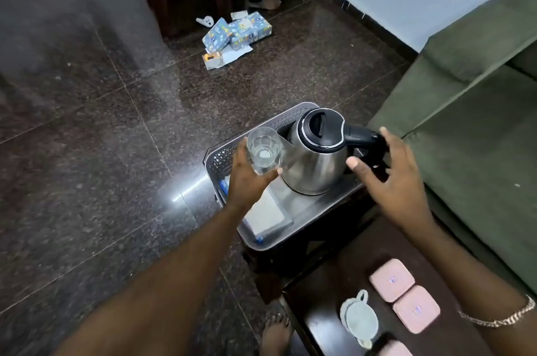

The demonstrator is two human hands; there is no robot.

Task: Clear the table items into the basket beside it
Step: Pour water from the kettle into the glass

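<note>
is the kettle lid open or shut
Shut: the black lid sits flush in the top ring of the kettle, which stands upright in the basket.

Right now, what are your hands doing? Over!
Left hand holds clear drinking glass over grey plastic basket. Right hand open beside steel electric kettle, in basket. Two pink square boxes on dark table.
</note>
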